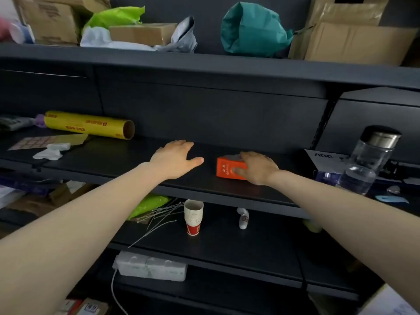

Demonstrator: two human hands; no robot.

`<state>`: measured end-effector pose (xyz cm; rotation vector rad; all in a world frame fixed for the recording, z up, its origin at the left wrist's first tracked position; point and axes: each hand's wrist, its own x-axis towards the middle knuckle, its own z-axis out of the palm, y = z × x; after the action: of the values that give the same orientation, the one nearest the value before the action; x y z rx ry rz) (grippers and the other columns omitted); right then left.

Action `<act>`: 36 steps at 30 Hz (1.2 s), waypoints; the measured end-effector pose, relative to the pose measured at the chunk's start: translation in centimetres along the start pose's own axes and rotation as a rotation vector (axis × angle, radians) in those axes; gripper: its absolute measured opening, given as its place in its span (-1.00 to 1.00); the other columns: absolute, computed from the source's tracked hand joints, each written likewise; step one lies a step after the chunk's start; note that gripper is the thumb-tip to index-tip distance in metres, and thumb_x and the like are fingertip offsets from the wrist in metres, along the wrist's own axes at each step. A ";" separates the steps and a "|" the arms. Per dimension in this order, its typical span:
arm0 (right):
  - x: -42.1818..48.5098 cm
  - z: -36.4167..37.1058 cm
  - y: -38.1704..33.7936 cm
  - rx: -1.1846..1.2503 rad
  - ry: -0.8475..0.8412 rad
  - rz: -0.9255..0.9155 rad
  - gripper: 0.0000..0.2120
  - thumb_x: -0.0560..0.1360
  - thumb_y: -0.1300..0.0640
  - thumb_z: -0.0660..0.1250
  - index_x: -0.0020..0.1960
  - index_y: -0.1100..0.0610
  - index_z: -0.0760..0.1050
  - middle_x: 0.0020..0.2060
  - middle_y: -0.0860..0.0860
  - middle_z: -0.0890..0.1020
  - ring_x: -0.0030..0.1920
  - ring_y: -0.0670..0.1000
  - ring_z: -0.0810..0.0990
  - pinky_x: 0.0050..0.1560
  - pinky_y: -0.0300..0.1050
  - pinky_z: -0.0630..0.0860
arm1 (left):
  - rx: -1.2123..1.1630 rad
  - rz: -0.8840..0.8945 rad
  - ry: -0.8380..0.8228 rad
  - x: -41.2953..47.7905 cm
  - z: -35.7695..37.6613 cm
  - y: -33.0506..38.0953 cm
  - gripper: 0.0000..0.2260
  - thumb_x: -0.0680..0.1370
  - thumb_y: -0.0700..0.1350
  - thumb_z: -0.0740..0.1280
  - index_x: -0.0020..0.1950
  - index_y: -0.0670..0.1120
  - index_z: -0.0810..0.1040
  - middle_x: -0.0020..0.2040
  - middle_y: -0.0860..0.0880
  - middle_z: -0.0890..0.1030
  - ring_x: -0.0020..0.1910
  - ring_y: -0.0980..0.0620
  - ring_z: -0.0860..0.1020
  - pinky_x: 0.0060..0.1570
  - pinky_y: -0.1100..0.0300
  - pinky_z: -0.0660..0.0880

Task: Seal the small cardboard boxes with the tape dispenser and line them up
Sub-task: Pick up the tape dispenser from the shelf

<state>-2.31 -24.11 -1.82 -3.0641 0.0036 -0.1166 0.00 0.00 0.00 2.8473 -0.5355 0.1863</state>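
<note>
1. Gripping the small orange box [227, 169], the right hand [256, 167] has its fingers curled over the top and its thumb on the front face; the box sits on the dark middle shelf [113, 155]
2. Just left of it, apart, the left hand [175, 159] has straight, spread fingers and holds nothing
3. A yellow roll [88, 125] lies far left on that shelf

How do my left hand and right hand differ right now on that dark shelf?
The left hand has straight, spread fingers and holds nothing; the right hand curls round the small orange box. The left hand sits nearer the yellow roll, the right hand nearer the clear bottle. Both reach palm-down over the same dark shelf.
</note>
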 end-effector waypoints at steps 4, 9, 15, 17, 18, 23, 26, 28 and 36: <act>0.6 0.6 -0.8 -0.017 -0.028 0.035 -0.34 0.55 -0.20 0.18 0.53 0.10 0.17 0.46 0.10 0.33 0.43 0.16 0.33 0.38 0.10 0.32 | 0.024 0.011 -0.011 0.7 -0.2 -0.5 -0.34 0.56 0.30 0.11 0.56 0.00 0.12 0.56 -0.05 0.14 0.53 -0.06 0.11 0.44 -0.13 0.18; 1.4 1.2 -1.7 -0.079 0.034 0.116 -0.48 0.55 -0.15 0.21 0.42 0.08 0.31 0.23 0.11 0.54 0.19 0.15 0.54 0.16 0.01 0.48 | 0.027 0.037 -0.001 1.0 0.0 -0.8 -0.34 0.55 0.31 0.12 0.55 0.00 0.13 0.56 -0.05 0.15 0.53 -0.06 0.12 0.43 -0.13 0.19; 1.8 1.9 -1.4 -0.078 0.078 0.122 -0.51 0.58 0.10 0.25 0.45 -0.23 0.26 0.21 0.03 0.56 0.16 0.09 0.57 0.23 0.01 0.49 | 0.026 0.047 -0.014 1.0 0.6 -1.0 -0.34 0.55 0.31 0.11 0.55 0.01 0.13 0.56 -0.03 0.14 0.53 -0.06 0.11 0.43 -0.13 0.20; 1.7 2.4 -1.1 -0.049 0.101 0.170 -0.54 0.56 0.05 0.31 0.43 -0.05 0.34 0.17 0.06 0.58 0.17 0.09 0.56 0.22 -0.02 0.49 | 0.023 0.050 -0.029 0.8 1.0 -0.9 -0.35 0.55 0.31 0.11 0.55 0.02 0.13 0.56 -0.03 0.14 0.53 -0.05 0.10 0.44 -0.13 0.18; 1.5 2.5 -0.9 -0.035 0.110 0.179 -0.53 0.55 0.04 0.33 0.42 0.03 0.34 0.16 0.06 0.59 0.17 0.09 0.56 0.22 -0.04 0.49 | 0.017 0.052 -0.033 0.7 1.2 -0.9 -0.35 0.55 0.31 0.11 0.55 0.02 0.13 0.56 -0.03 0.14 0.53 -0.05 0.10 0.44 -0.13 0.17; -0.3 2.8 0.5 -0.012 0.218 0.133 -0.55 0.53 0.02 0.35 0.37 0.11 0.38 0.17 0.06 0.59 0.20 0.09 0.54 0.22 -0.07 0.44 | 0.018 0.060 -0.058 0.5 1.8 0.1 -0.35 0.55 0.30 0.11 0.56 0.02 0.12 0.57 -0.02 0.13 0.54 -0.05 0.09 0.45 -0.12 0.16; -1.8 2.2 1.6 -0.033 0.292 0.129 -0.57 0.53 -0.02 0.33 0.34 0.13 0.40 0.15 0.07 0.60 0.19 0.09 0.54 0.28 -0.05 0.38 | 0.017 0.074 -0.055 0.0 1.7 1.0 -0.36 0.55 0.30 0.11 0.55 0.03 0.12 0.57 -0.02 0.13 0.54 -0.05 0.10 0.44 -0.13 0.16; -3.0 1.5 2.4 -0.056 0.333 0.117 -0.56 0.53 -0.03 0.32 0.34 0.13 0.38 0.14 0.07 0.60 0.20 0.09 0.53 0.31 -0.05 0.33 | 0.012 0.086 -0.043 -0.5 1.6 1.9 -0.36 0.56 0.30 0.12 0.55 0.02 0.13 0.57 -0.02 0.14 0.53 -0.04 0.10 0.43 -0.13 0.16; -9.9 -2.6 6.3 -0.131 0.416 0.131 -0.55 0.52 -0.08 0.32 0.30 0.15 0.40 0.09 0.08 0.62 0.15 0.12 0.55 0.22 -0.03 0.34 | -0.004 0.153 -0.006 -3.2 0.7 7.3 -0.36 0.56 0.29 0.13 0.55 0.01 0.16 0.55 -0.03 0.18 0.52 -0.06 0.15 0.43 -0.14 0.21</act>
<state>-12.41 -30.55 -0.48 -3.0899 0.2428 -0.7676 -5.60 -5.65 0.32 2.8042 -0.7548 0.2032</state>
